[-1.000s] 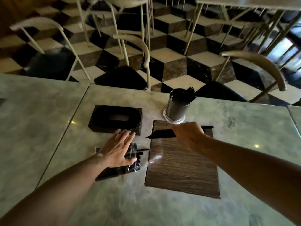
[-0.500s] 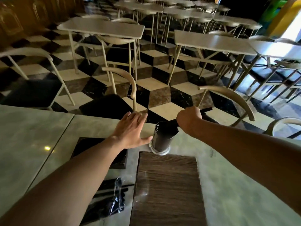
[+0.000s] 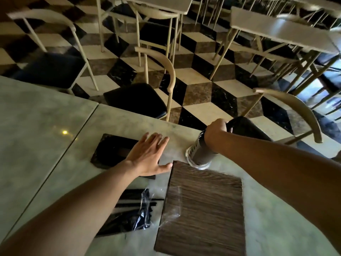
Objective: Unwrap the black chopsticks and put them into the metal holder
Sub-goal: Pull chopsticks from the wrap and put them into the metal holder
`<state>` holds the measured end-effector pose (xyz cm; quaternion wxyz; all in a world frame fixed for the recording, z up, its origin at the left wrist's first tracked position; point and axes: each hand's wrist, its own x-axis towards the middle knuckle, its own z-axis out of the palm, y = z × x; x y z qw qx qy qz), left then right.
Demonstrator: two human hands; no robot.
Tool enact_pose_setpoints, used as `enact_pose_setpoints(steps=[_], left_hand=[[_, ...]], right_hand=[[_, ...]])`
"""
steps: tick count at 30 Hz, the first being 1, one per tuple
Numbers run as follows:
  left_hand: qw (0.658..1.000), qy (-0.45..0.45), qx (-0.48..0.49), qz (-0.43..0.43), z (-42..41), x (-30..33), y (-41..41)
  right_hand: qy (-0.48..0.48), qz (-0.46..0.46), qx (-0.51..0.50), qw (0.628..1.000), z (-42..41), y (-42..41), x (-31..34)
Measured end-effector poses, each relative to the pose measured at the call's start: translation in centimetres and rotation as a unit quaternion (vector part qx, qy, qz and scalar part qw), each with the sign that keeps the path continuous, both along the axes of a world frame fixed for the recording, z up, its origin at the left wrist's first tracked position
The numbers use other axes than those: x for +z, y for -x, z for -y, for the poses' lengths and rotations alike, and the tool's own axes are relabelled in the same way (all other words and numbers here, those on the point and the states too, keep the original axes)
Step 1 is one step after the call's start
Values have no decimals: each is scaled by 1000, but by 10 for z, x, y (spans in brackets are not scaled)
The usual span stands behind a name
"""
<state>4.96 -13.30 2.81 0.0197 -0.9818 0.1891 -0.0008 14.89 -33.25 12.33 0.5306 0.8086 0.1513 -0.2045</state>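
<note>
Head view: right hand (image 3: 215, 133) is curled over the metal holder (image 3: 200, 154), hiding its mouth; what it holds, I cannot tell. Left hand (image 3: 147, 156), fingers straight, lies above a black tissue box (image 3: 108, 152). Wrapped black chopsticks (image 3: 132, 211) lie beside the wooden board (image 3: 203, 215).

Pale marble table (image 3: 55, 115). On it: black tray (image 3: 110, 150), metal holder (image 3: 198, 154), wooden board (image 3: 203, 209). Wrapped black chopsticks (image 3: 132, 211) lie beside the board.

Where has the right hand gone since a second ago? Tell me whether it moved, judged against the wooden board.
Yes. The right hand left the wooden board's far edge and went up and away to the top of the metal holder beyond it.
</note>
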Motion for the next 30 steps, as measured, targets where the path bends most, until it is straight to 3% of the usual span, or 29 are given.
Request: enact_pose_setpoints(steps=[3,16,24,26,28,30], left_hand=[[1000,-3,21,-13,-18,-11,6],[999,10,33,-14,-29,-20,27],[1000,8,19,-6,-22,2,50],[1000,-5,21,-21,-24,1,63],[999,-1,3,-34,-26,-1,80],[998,15,-39,-37,-25,-6,95]], right_hand=[[36,-6,4,999,-8,-7,-4],[-43,-11,-28,999,-7,-7,6],[-103,-9,53,993,-11,31,39],[-155,-16,130,979,-24,56,39],[-253,-27,225,941,-35,85,26],[-334,-66,254,905,-40,113,5]])
